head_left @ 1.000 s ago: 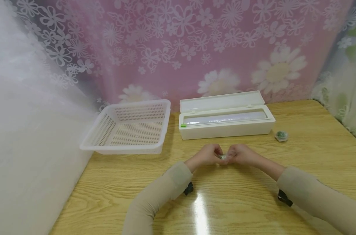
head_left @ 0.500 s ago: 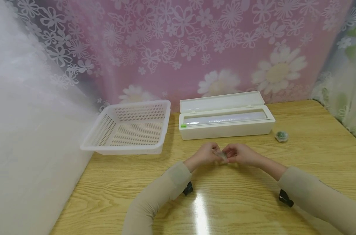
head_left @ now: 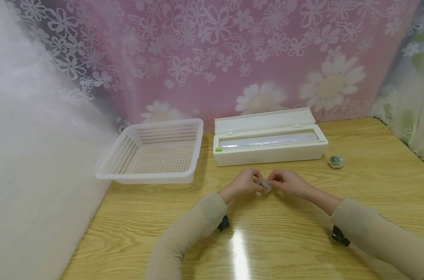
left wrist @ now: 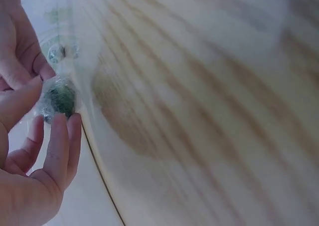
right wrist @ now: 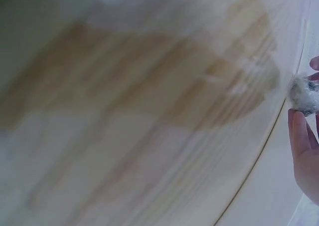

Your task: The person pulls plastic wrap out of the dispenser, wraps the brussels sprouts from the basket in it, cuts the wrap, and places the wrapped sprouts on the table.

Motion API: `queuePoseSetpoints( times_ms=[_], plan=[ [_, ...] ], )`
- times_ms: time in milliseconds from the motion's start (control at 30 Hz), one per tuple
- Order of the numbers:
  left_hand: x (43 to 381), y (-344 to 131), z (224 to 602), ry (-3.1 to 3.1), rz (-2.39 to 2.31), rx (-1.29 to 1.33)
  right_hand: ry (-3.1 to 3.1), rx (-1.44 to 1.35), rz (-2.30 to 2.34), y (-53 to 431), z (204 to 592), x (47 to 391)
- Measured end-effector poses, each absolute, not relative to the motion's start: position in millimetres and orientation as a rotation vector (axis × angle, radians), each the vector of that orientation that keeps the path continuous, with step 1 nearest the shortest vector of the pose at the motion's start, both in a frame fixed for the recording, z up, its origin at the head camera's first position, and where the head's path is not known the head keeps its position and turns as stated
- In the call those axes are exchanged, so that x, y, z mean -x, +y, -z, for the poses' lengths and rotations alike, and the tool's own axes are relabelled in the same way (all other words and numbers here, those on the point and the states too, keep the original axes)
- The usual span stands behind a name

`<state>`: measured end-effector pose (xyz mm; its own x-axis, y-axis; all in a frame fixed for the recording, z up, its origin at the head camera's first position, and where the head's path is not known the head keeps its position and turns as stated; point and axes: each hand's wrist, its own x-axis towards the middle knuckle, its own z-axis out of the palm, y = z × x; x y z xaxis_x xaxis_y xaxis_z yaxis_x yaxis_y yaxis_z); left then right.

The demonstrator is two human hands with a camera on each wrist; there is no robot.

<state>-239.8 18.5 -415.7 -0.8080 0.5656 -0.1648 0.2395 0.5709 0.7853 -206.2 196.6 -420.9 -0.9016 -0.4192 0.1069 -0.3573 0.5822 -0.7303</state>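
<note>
A small round green bundle in clear cling film [head_left: 265,185] is held between both hands over the middle of the table. My left hand [head_left: 245,181] grips it from the left; the left wrist view shows thumb and fingertips around the film-covered bundle [left wrist: 60,99], dark green inside. From the other side, my right hand [head_left: 288,182] pinches the crumpled film at the bundle's right edge. Only part of the wrapped bundle [right wrist: 304,95] appears at the border of the right wrist view. A second film-wrapped green bundle [head_left: 336,161] lies on the table to the right.
Behind the hands stands a long white cling film box [head_left: 268,156], lid raised, with a film roll [head_left: 268,140] inside. At left is a white perforated basket [head_left: 156,181]. The wooden table [head_left: 285,241] meets a flowered curtain [head_left: 212,70] at the back.
The bundle has been turned between the fingers. My right fingers have opened a little and then closed on the film again. The box, basket and second bundle stay put.
</note>
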Motion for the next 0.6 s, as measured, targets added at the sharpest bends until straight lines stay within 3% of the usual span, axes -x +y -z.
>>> queuePoseSetpoints(
  times_ms=[600],
  plan=[
    [241.2,20.8,419.5,2.405,-1.177,-0.677,2.621,0.505,1.291,201.1,413.3,211.3]
  ],
)
